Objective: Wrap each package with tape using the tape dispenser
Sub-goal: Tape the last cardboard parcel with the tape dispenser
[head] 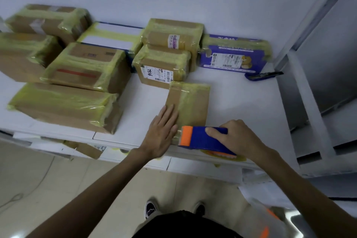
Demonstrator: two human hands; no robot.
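The left hand (162, 133) lies flat, fingers straight and together, pressing the near left part of a thin, flat cardboard package (188, 105) that sits on the smooth white table (241, 102), a strip of glossy yellowish tape running along its top. Just right of that hand, the right hand (234, 139) curls around the blue plastic body of the tape dispenser (202, 138), whose orange end touches the package's near edge. Beyond the left hand's fingertips stand boxy cartons (85, 67) banded in wrinkled yellow-tinted tape, and a purple printed pack (234, 54).
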